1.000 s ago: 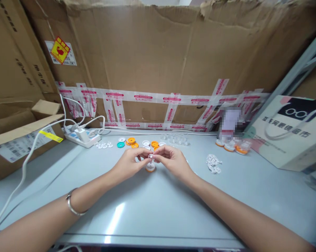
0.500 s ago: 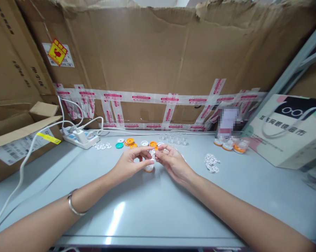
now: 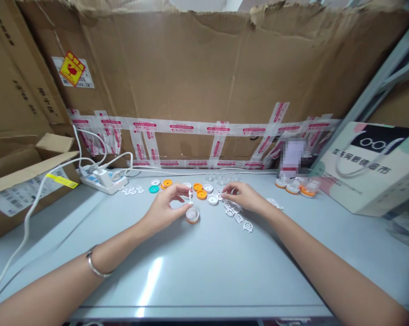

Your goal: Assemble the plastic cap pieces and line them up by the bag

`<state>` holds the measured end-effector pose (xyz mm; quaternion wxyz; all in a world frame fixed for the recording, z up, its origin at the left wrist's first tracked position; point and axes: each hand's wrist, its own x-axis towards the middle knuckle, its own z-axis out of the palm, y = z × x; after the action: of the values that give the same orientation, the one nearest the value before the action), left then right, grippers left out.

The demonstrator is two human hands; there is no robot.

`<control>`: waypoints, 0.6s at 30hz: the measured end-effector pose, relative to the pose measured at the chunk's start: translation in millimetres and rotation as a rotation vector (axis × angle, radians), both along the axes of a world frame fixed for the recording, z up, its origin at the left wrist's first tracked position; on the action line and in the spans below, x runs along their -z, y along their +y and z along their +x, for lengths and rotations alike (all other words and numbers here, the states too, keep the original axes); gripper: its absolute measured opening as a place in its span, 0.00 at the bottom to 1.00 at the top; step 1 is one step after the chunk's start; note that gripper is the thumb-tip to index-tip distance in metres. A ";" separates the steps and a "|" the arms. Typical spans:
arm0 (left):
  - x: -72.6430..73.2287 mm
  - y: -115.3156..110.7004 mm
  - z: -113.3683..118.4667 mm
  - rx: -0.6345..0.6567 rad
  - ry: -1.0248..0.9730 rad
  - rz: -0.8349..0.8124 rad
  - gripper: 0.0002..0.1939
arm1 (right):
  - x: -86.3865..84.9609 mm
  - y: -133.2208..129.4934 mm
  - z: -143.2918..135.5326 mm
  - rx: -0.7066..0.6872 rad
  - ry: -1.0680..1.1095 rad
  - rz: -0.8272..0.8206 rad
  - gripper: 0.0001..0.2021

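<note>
My left hand [image 3: 170, 203] pinches a small white plastic piece [image 3: 190, 196] upright between thumb and fingertips. Just below it, a clear round cup with an orange base [image 3: 192, 215] stands on the table. Further right, my right hand [image 3: 243, 195] has its thumb and fingers closed at a white perforated plastic piece [image 3: 220, 194], at the upper end of a loose row of such flat pieces [image 3: 238, 218]. Between the hands lie white rings [image 3: 212, 199] and orange rings [image 3: 201, 194].
Back left are a teal disc [image 3: 153, 189], small white pieces [image 3: 132, 190] and a power strip [image 3: 112, 181]. Clear cups [image 3: 221, 178] stand at the back. Orange-based assemblies [image 3: 307, 190] are beside a paper bag [image 3: 360, 172]. An open carton [image 3: 31, 181] is left.
My right hand has left the piece in my left hand and moved right to the flat white pieces. My left hand has shifted slightly left, still pinching its white piece.
</note>
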<state>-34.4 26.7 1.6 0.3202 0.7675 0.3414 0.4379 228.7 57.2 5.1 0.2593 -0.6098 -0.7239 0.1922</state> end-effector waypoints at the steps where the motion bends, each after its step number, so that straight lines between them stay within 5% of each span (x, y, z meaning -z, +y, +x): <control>1: 0.0 -0.1 0.4 0.007 0.016 0.009 0.13 | 1.3 0.1 -2.2 0.004 -0.020 0.002 0.08; 18: -6.0 -5.4 -1.6 0.045 0.104 0.060 0.15 | 2.6 -1.6 -13.8 0.063 -0.110 0.008 0.07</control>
<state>-35.9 21.3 7.6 0.2890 0.8059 0.3268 0.4002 214.9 55.6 2.6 0.2274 -0.6408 -0.7183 0.1472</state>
